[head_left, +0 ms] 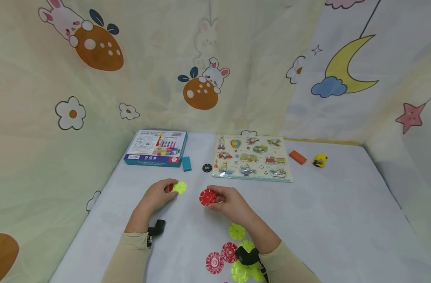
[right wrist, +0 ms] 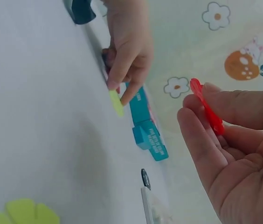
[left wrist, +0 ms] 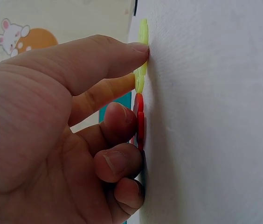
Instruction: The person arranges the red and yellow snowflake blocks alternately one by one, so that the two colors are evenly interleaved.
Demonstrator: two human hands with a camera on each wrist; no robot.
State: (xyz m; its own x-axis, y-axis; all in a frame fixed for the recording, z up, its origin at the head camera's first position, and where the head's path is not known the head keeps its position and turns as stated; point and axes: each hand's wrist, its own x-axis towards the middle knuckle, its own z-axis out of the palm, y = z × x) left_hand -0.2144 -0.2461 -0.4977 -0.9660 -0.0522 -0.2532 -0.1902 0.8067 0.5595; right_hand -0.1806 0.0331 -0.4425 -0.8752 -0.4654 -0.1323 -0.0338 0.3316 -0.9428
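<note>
On the left of the table, my left hand (head_left: 158, 195) pinches a yellow-green notched plastic disc (head_left: 180, 187) between thumb and index finger, close over the cloth. A red disc (left wrist: 141, 128) adjoins it end to end in the left wrist view, beside the curled fingers. My right hand (head_left: 234, 202) holds another red notched disc (head_left: 207, 197) by its edge, raised above the table with the thumb on one face. Between the hands lies a gap of white cloth. Near my right forearm are several loose discs, such as a red one (head_left: 214, 263) and a yellow-green one (head_left: 237, 232).
At the back left stands a blue and white box (head_left: 155, 148), with a teal block (head_left: 186, 164) before it. A black chip marked 100 (head_left: 207, 168) lies left of a vehicle picture board (head_left: 252, 158). Further right are an orange block (head_left: 297, 157) and a yellow duck toy (head_left: 319, 160).
</note>
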